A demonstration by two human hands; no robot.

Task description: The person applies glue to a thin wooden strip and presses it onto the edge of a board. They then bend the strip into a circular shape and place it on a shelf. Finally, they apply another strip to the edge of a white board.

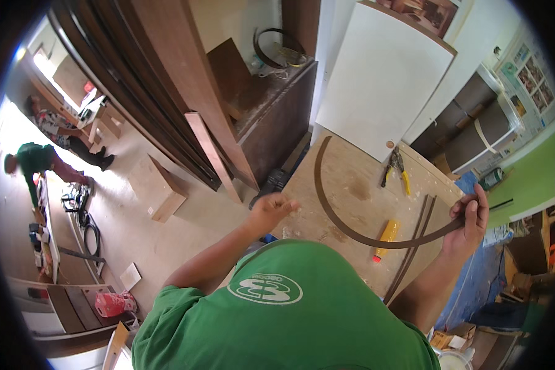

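My right hand (467, 224) pinches one end of a long, thin brown strip (374, 242), which looks like edge banding. The strip bows in a wide curve over a wooden worktop (300, 185), its other end near a white panel (388, 78). My left hand (272, 210) is over the worktop's left edge, fingers curled and thumb against them, with nothing visible in it. Under the curve lies a yellow bottle (390, 231) with a red cap. Two narrow brown strips (429, 218) lie beside it. Yellow-handled snips (397, 169) rest beside the white panel's lower corner.
A brown cabinet (277, 111) holds coiled banding (263, 51). A wooden box (157, 189) and a leaning board (212, 157) stand to the left. Two people (34, 157) are farther off, one bending over a panel. Rolls of brown material (476, 134) stand at right.
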